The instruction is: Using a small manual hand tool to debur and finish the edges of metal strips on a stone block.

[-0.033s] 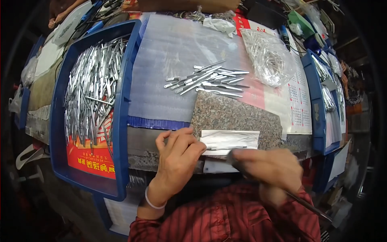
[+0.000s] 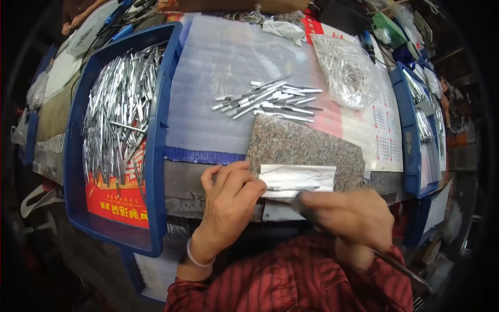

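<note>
And the left hand point(image 2: 227, 200) pinches one end of the thin metal strip point(image 2: 296, 187) on the white sheet point(image 2: 296, 173) atop the granite slab point(image 2: 301, 140), right hand point(image 2: 361, 216) gripping a blurred dark tool point(image 2: 304, 203): best keep that strip steady, fingertips clear!

"Any lettering left of the granite slab point(image 2: 304, 140)?"

"Yes, on the red sheet point(image 2: 104, 205) inside the blue tray point(image 2: 158, 171): large yellow characters, with smaller lines beside them."

"And right of the slab?"

"On the white sheet point(image 2: 387, 127), rows of small red and dark print, too small to read."
</note>
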Motion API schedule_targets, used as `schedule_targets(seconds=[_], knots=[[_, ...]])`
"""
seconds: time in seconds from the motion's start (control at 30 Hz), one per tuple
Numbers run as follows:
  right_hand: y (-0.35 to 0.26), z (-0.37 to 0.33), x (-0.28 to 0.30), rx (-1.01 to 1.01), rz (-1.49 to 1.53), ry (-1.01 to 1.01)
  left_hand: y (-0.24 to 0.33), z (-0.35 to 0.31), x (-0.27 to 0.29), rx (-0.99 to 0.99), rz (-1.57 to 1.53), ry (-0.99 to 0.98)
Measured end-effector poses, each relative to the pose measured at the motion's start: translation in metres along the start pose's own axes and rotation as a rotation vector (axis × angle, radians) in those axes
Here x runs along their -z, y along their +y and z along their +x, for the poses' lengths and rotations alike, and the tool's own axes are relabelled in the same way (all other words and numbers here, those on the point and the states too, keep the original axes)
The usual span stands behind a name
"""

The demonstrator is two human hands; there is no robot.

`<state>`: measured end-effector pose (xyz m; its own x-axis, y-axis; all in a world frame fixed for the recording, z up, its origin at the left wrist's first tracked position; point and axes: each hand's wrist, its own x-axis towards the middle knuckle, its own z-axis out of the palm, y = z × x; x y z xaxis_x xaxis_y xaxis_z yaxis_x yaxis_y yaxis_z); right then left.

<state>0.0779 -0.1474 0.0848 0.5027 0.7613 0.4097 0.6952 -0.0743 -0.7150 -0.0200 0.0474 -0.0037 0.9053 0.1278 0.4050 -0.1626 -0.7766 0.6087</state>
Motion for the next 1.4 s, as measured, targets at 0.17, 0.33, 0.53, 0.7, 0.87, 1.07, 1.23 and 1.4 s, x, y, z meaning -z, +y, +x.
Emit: schedule_targets(seconds=[0.17,0.33,0.53,0.7,0.87,1.07,1.23,1.4], knots=[[0.026,0.028,-0.031,0.038,-0.134,-0.22,-0.002,0.004,0.0,-0.013,-0.015,-0.023],[0.008,0.026,-0.011,0.115,-0.135,-0.059,-0.001,0.006,0.002,-0.043,0.004,-0.001],[0.031,0.02,-0.022,-0.1,-0.067,-0.139,-0.002,0.004,0.001,0.004,-0.001,-0.025],[0.011,-0.025,0.022,-0.264,0.105,0.219,0.003,0.008,0.001,-0.009,0.001,-0.004],[0.039,-0.028,0.017,-0.213,-0.182,-0.017,0.006,0.009,0.001,-0.003,0.02,-0.017],[0.017,-0.061,0.035,-0.257,0.134,0.253,0.029,-0.009,0.015,-0.024,0.114,0.047],[0.016,-0.079,0.018,-0.587,0.608,0.053,0.057,-0.032,0.024,-0.01,-0.021,0.085],[0.014,-0.082,0.012,-0.682,0.673,-0.092,0.076,-0.05,0.022,0.059,-0.094,0.083]])
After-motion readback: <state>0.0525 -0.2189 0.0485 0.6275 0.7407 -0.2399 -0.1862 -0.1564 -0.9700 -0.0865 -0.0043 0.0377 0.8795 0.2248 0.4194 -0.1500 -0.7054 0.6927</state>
